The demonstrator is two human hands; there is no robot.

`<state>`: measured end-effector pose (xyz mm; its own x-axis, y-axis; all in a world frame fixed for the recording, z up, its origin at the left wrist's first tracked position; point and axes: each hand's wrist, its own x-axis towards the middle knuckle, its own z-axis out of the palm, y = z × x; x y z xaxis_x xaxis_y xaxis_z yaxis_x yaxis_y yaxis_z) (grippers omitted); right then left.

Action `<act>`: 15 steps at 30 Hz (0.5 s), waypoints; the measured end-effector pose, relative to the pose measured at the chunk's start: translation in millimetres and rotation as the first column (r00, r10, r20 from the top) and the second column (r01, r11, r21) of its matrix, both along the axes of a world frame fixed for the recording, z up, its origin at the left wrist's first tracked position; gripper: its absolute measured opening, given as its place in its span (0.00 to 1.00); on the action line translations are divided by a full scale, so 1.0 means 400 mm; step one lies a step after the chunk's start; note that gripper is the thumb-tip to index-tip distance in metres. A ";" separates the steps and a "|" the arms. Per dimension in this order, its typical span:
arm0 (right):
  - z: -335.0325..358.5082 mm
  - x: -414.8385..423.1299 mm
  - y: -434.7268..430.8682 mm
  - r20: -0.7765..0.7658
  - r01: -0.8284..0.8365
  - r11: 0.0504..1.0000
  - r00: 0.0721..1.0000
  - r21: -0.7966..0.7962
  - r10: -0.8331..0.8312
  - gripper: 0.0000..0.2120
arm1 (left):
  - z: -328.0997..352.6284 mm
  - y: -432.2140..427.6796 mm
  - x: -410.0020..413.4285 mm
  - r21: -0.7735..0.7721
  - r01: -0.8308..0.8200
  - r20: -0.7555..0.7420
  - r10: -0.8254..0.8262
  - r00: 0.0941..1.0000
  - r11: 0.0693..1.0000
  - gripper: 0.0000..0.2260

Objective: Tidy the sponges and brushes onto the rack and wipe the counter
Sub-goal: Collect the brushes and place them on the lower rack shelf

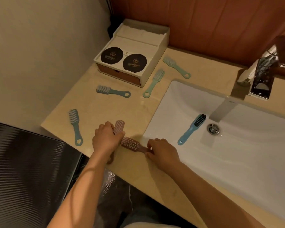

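**Both hands on pink brushes, near edge of surface**

Left hand (105,139) wrapped around one pink brush (119,126), bristle head poking out far side. Right hand (161,151) pinching handle of second pink brush (132,144), which lies on the surface (95,106). Four teal brushes (113,92) scattered farther out (one beside the white box (156,63)). A blue brush (192,129) lies in the sink (237,153), right.

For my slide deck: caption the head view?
Left hand and right hand each hold a pink brush at the counter edge.
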<state>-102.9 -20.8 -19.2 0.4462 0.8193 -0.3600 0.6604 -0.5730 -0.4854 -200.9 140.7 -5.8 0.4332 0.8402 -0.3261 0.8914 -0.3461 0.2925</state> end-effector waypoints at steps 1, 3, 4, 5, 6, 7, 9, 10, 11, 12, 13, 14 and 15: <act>0.000 0.005 0.000 0.007 0.000 1.000 1.000 0.013 0.000 0.11 | -0.003 0.004 0.002 0.005 0.000 -0.004 0.001 1.000 1.000 0.19; 0.003 0.013 -0.002 0.002 0.013 0.999 1.000 0.042 -0.013 0.09 | -0.009 0.012 0.004 0.017 -0.011 -0.003 0.011 1.000 1.000 0.18; 0.005 0.017 -0.005 -0.003 0.025 0.998 1.000 0.059 -0.024 0.08 | -0.010 0.016 0.006 0.018 -0.015 -0.003 0.015 1.000 1.000 0.17; 0.007 0.021 -0.009 -0.007 0.036 0.996 0.999 0.076 -0.036 0.06 | -0.011 0.019 0.006 0.014 -0.018 -0.001 0.018 1.000 1.000 0.17; 0.009 0.027 -0.014 -0.008 0.052 0.994 0.999 0.094 -0.051 0.06 | -0.012 0.022 0.007 0.004 -0.020 0.006 0.020 1.000 1.000 0.17; 0.011 0.032 -0.019 -0.021 0.075 0.992 0.997 0.106 -0.073 0.05 | -0.013 0.023 0.007 -0.009 -0.023 0.018 0.024 1.000 1.000 0.16; 0.015 0.041 -0.031 -0.091 0.151 0.979 0.986 0.136 -0.139 0.04 | -0.016 0.026 0.005 -0.039 -0.032 0.047 0.033 0.998 0.999 0.15; 0.015 0.045 -0.039 -0.135 0.196 0.968 0.975 0.158 -0.176 0.03 | -0.016 0.027 0.004 -0.050 -0.036 0.067 0.039 0.997 0.998 0.14; 0.014 0.050 -0.048 -0.178 0.242 0.952 0.961 0.187 -0.210 0.04 | -0.017 0.027 0.002 -0.055 -0.038 0.090 0.043 0.995 0.998 0.14; 0.013 0.053 -0.057 -0.229 0.287 0.933 0.944 0.218 -0.237 0.05 | -0.013 0.026 0.001 -0.059 -0.039 0.118 0.045 0.992 0.998 0.13; 0.011 0.058 -0.067 -0.301 0.341 0.907 0.917 0.246 -0.263 0.07 | -0.009 0.024 0.001 -0.065 -0.039 0.158 0.049 0.986 0.997 0.13; 0.013 0.063 -0.075 -0.392 0.407 0.876 0.873 0.258 -0.290 0.07 | -0.003 0.021 0.003 -0.082 -0.037 0.208 0.054 0.977 0.996 0.13; 0.019 0.067 -0.081 -0.490 0.483 0.842 0.809 0.240 -0.325 0.06 | 0.004 0.018 0.005 -0.106 -0.037 0.263 0.064 0.963 0.994 0.12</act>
